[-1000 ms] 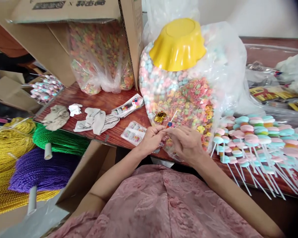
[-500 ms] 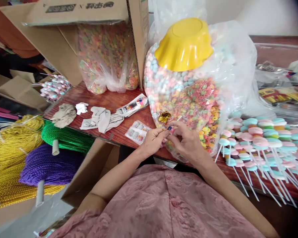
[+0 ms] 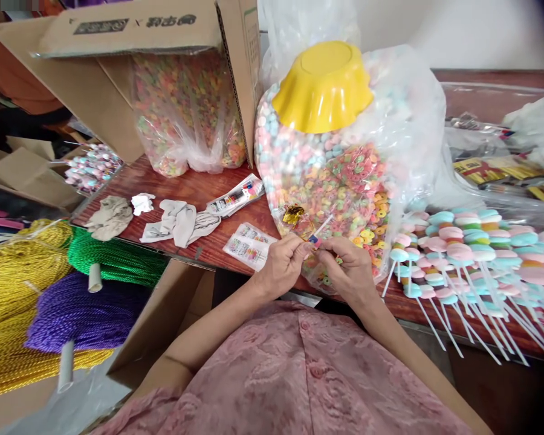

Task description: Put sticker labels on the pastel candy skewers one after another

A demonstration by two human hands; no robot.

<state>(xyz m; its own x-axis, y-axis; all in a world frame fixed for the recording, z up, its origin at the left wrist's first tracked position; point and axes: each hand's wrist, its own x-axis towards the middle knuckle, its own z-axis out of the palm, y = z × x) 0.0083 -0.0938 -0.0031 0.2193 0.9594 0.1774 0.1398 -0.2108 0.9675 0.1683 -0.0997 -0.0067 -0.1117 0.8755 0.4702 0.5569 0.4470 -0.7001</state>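
Note:
Both my hands meet low over the clear bag of ring-shaped candies [image 3: 329,199], at the table's near edge. Fingers curled, my left hand [image 3: 283,266] pinches one side of a small blue-and-red piece [image 3: 315,240]. My right hand [image 3: 349,269] is closed at the other side of that piece. From between the hands a thin white stick [image 3: 325,222] points up and to the right; its lower end is hidden. Shiny gold twist ties [image 3: 294,213] lie on the bag just beyond my left hand. Printed label cards [image 3: 249,246] rest to its left.
An upturned yellow bowl [image 3: 324,87] sits on a large bag of pastel candies. Marshmallow sticks [image 3: 462,254] are piled at right. At left stand a cardboard box [image 3: 131,27], crumpled gloves [image 3: 181,223] and cord bundles [image 3: 86,311] below the table.
My right hand has lowered slightly and its fingers have drawn in around the small piece. The white stick now shows longer and tilts upward. The whole view has shifted a little.

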